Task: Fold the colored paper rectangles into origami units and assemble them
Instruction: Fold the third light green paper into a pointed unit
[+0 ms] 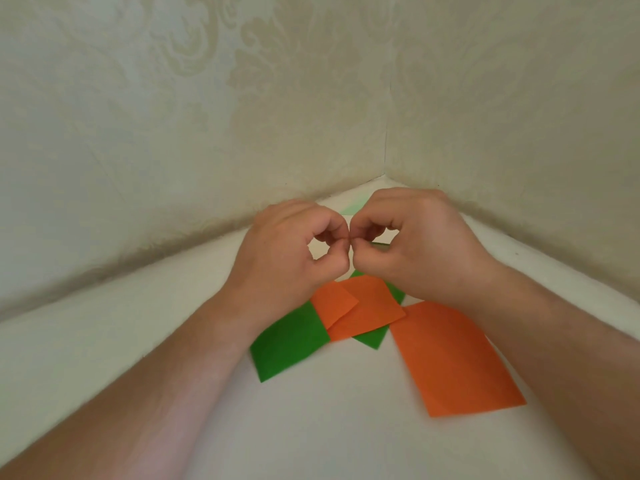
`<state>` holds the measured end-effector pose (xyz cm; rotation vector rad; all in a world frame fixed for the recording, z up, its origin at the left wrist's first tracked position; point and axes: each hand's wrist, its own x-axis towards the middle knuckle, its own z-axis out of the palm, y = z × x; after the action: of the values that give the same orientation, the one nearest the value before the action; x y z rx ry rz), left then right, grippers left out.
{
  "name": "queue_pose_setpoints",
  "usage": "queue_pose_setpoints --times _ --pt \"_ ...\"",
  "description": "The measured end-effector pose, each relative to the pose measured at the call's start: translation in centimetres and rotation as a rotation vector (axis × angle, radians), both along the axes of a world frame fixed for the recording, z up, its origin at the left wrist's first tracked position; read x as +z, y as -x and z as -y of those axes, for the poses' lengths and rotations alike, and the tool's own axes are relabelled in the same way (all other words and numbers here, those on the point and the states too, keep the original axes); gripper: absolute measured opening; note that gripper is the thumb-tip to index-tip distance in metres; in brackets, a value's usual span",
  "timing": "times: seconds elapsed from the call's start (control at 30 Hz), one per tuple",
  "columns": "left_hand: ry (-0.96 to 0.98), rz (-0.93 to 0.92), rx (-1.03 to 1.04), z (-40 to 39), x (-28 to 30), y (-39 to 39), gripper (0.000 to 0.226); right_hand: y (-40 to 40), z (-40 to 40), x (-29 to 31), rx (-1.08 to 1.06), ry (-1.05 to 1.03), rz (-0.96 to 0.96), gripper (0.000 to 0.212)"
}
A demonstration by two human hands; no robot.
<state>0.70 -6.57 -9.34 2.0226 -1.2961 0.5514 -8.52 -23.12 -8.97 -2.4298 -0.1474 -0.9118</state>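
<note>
My left hand (291,251) and my right hand (415,244) meet above the white table, with fingers curled and fingertips pinched together on a small paper piece (381,243). Only a thin green edge of it shows beside my right thumb; the rest is hidden. Below the hands lies a green rectangle (287,348), with two smaller orange sheets (367,313) overlapping it. Another green sheet (372,339) pokes out from under them. A large orange rectangle (453,358) lies flat under my right forearm.
The white table (311,427) fits into a corner between two patterned wallpapered walls (384,133). A pale green paper (353,206) peeks out behind my hands, near the corner.
</note>
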Motion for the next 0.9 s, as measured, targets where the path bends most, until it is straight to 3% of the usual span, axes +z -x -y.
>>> queue_pose_setpoints --times 0.27,0.47,0.6,0.73,0.9 --pt "0.017 -0.046 0.032 -0.5 0.7 -0.1 0.007 0.3 1.0 0.6 -0.059 0.017 -0.009 0.009" --pt "0.058 -0.122 0.08 -1.2 1.3 -0.7 0.009 0.5 2.8 0.6 -0.157 -0.024 -0.128 0.012" --pt "0.252 -0.352 0.143 -1.4 1.5 -1.5 0.017 0.6 4.3 1.0 -0.265 -0.295 -0.148 0.015" --pt "0.388 -0.682 0.078 -0.3 1.2 -1.1 0.023 0.1 3.3 1.4 -0.101 -0.75 -0.197 0.013" --pt "0.453 -0.825 0.063 0.1 0.6 -1.3 0.023 -0.2 2.1 0.9 -0.041 -0.826 -0.356 0.01"
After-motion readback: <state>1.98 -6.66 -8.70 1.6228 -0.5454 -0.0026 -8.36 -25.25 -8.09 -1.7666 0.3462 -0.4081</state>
